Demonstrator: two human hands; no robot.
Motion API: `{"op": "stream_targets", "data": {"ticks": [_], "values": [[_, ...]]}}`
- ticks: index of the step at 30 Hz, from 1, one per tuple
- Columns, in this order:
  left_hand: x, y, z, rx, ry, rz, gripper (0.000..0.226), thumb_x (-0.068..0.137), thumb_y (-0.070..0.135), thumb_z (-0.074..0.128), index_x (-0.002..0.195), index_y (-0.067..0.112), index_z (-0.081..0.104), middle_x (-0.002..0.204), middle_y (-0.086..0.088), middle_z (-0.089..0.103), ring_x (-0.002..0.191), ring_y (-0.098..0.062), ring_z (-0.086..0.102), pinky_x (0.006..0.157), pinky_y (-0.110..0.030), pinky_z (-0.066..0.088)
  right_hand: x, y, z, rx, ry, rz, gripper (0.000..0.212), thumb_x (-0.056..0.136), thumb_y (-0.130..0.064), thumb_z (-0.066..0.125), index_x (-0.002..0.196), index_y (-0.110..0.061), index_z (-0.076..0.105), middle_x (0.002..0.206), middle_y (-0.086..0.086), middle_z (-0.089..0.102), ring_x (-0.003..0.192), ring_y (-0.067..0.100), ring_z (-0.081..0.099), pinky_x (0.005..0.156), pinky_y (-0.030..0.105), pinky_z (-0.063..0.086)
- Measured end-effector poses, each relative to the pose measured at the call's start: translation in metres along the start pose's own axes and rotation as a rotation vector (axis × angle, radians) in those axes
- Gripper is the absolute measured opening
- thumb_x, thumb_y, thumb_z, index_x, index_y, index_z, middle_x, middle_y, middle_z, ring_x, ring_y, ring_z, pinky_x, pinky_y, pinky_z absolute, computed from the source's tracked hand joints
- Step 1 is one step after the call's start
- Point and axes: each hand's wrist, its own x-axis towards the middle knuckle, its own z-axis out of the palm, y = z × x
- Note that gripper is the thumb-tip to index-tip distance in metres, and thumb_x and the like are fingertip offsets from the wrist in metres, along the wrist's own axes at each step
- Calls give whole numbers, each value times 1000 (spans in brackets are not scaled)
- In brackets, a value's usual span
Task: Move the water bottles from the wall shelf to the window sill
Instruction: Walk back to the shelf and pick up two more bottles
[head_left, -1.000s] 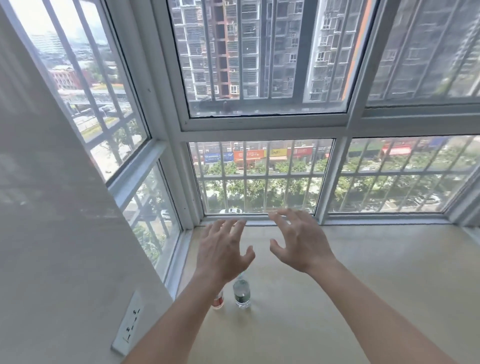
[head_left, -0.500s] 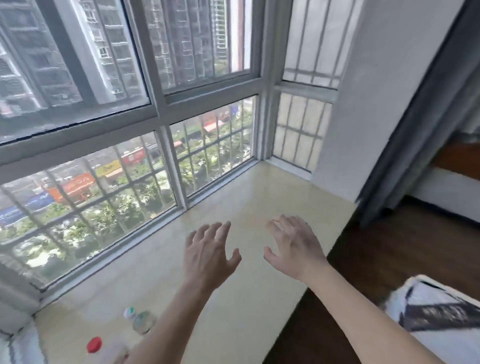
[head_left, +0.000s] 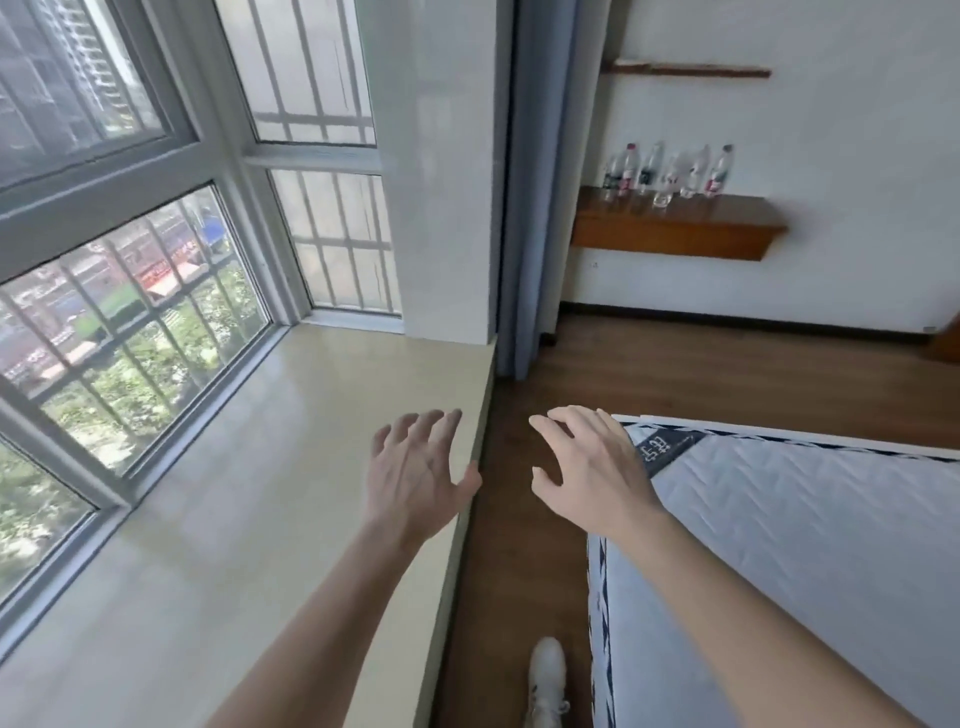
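Several clear water bottles (head_left: 670, 171) with red or white caps stand in a row on a brown wooden wall shelf (head_left: 675, 228) at the far right wall. The cream window sill (head_left: 249, 467) runs along the window at the left. My left hand (head_left: 415, 473) hovers over the sill's right edge with fingers spread and holds nothing. My right hand (head_left: 587, 473) is raised over the floor gap beside the mattress, fingers relaxed and empty. Both hands are far from the bottles.
A white quilted mattress (head_left: 805, 571) with dark trim fills the lower right. Brown wooden floor (head_left: 675, 374) leads to the shelf wall. A grey curtain (head_left: 535, 182) hangs beside a white pillar (head_left: 441, 166). A white shoe (head_left: 545, 675) shows at the bottom.
The view has swung right from the window corner to the room. The two bottles on the sill have left the view and the wall shelf with bottles has come into sight. Both hands stay empty.
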Motion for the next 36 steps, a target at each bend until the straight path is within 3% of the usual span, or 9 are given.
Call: {"op": "stream_targets", "data": {"ticks": [15,18,36], "values": [[190,73,84,-5,-33,167,63,83,57,46,138,27,48,132,4,60,121,-26,55,102,-42,41,117,140,52,41,18,150,54,81,-45,52,129,-19,60,124,4,62,121,24,54,104,46,42],[247,92,102,-13,-37,172,65,81,58,40,137,27,50,131,4,60,121,-25,55,102,-43,42,157,179,62,62,18,178,53,81,-44,55,127,-20,60,122,2,62,119,24,55,103,45,43],[481,158,184,3,-43,193,63,82,56,46,136,26,51,128,5,61,116,-24,57,98,-42,46,338,342,114,82,19,224,52,80,-44,56,127,-22,58,121,0,61,119,22,55,106,45,43]]}}
